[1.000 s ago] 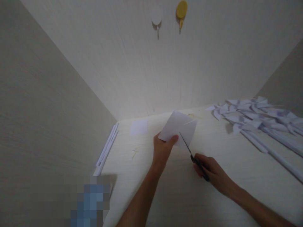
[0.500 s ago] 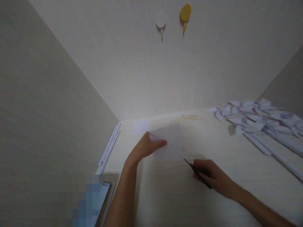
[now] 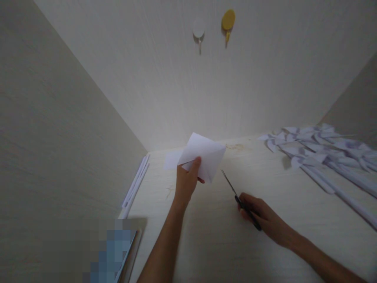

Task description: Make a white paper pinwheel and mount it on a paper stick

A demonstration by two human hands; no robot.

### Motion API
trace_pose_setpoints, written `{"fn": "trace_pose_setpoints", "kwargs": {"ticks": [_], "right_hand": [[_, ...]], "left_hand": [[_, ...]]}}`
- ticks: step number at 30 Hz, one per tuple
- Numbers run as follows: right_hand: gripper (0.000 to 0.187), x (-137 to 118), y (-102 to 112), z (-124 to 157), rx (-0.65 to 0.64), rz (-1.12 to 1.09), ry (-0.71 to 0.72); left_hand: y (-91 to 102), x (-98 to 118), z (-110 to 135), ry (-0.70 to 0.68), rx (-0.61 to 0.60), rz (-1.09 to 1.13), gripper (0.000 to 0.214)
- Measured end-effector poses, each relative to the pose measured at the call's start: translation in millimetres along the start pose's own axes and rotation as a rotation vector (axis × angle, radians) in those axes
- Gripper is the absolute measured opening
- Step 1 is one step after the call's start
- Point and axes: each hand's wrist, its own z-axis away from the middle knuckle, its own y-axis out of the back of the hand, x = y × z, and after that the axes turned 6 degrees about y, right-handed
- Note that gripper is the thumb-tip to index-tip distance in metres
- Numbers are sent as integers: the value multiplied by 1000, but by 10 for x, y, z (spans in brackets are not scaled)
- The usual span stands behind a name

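My left hand (image 3: 188, 177) pinches a square sheet of white paper (image 3: 207, 151) at its lower left, thumb on top. A slit runs in from the paper's left corner beside the thumb. My right hand (image 3: 256, 214) grips a pair of scissors (image 3: 232, 190) by the black handles. Their blades look closed and point up and left, a little below and right of the paper, not touching it. Another white paper piece (image 3: 171, 160) lies on the table behind my left hand.
Several white paper pinwheels (image 3: 312, 151) on rolled paper sticks (image 3: 335, 177) lie along the right. More paper rolls (image 3: 135, 182) rest against the left wall. A phone (image 3: 127, 255), partly blurred out, is at lower left. White (image 3: 198, 29) and yellow (image 3: 228, 20) hooks hang on the back wall.
My left hand has raised and turned the paper, so one corner points up. The scissors have tilted more upward, showing more blade, while my right hand has barely shifted.
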Motion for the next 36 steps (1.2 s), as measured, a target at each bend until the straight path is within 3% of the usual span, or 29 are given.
{"fn": "trace_pose_setpoints", "kwargs": {"ticks": [9,36], "right_hand": [[16,13,-16,-26,5,38,-3],[19,-2,-25,-37,16,34,-51]], "left_hand": [[-89,-12,34,87,-58,87,34],[-120,62,104,154,48,194,40]]}}
